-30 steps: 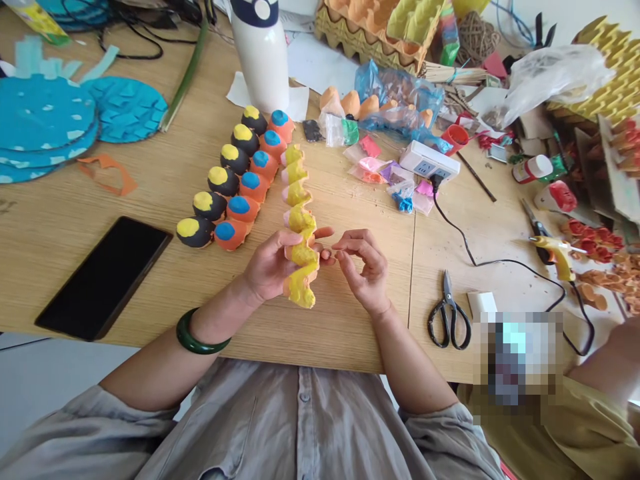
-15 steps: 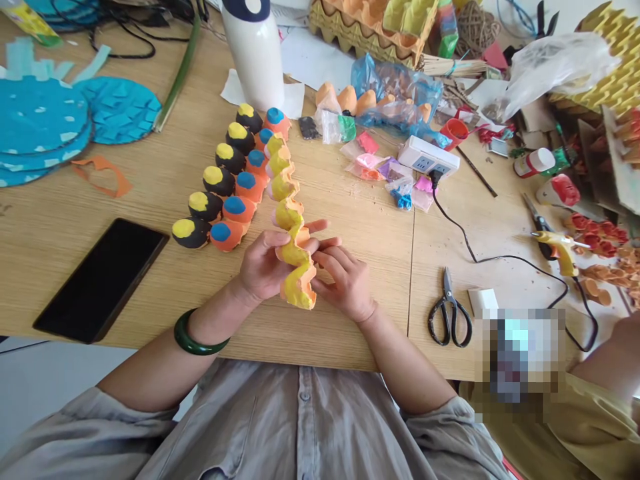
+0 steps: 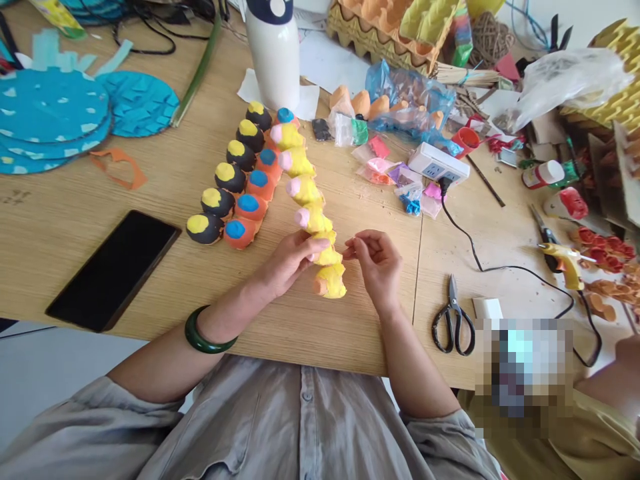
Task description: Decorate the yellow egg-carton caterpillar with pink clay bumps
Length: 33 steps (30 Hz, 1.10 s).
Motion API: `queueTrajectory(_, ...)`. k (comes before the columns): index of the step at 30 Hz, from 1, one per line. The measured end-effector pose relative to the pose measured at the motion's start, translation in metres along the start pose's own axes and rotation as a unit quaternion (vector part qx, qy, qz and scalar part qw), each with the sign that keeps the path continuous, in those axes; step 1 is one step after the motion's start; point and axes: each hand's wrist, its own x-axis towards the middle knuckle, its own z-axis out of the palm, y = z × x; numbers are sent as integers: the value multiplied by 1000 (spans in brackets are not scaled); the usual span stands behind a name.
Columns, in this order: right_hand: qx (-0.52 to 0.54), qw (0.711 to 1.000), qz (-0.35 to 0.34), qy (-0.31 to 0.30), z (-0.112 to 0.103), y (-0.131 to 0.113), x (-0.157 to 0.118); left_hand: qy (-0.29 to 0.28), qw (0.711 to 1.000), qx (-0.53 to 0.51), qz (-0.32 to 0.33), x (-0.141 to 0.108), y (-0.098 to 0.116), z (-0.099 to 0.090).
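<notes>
At the far left I have blue paper rounds (image 3: 53,107) in a stack, with a crinkled blue oval (image 3: 143,103) against their right side. Nearer me are a torn orange paper piece (image 3: 120,168) and a black phone (image 3: 114,270) lying flat at a slant. A green stalk (image 3: 197,77) lies beyond them.

To the right, the black cups with yellow tops (image 3: 227,177) run beside the orange cups with blue tops (image 3: 259,179). A white bottle (image 3: 274,63) stands upright behind both rows.

My left hand (image 3: 287,263), with a green bangle (image 3: 205,331) on its wrist, is clamped on the yellow cup strip (image 3: 303,189) near its near end, thumb on top. The strip slants from far left to near right, its painted side up; most of its tips are pink, the nearest one orange. Its far end is by the orange row; I cannot tell whether they touch.

My right hand (image 3: 383,267) is just right of the strip, thumb and forefinger tips together. I cannot tell whether they pinch anything small.

Beyond it lie small bags of coloured clay (image 3: 373,170), then a white power strip (image 3: 439,163). Black-handled scissors (image 3: 453,320) lie farther right, a white block (image 3: 487,309) just beside them, then a yellow glue gun (image 3: 563,260).
</notes>
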Motion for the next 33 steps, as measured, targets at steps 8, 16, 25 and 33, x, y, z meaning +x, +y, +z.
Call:
queueTrajectory(8, 43, 999, 13, 16, -2, -8, 4, -33, 998, 43, -22, -5, -1, 3)
queueTrajectory(16, 73, 996, -26, -34, 6, -18, -10, -28, 1000, 9, 9, -4, -2, 3)
queueTrajectory(25, 3, 993, -87, -82, 9, -16, -22, -6, 1000, 15, -2, -7, -4, 6)
queueTrajectory(33, -11, 988, -118, -101, 12, -15, -23, 9, 999, 43, 12, -10, 9, 18)
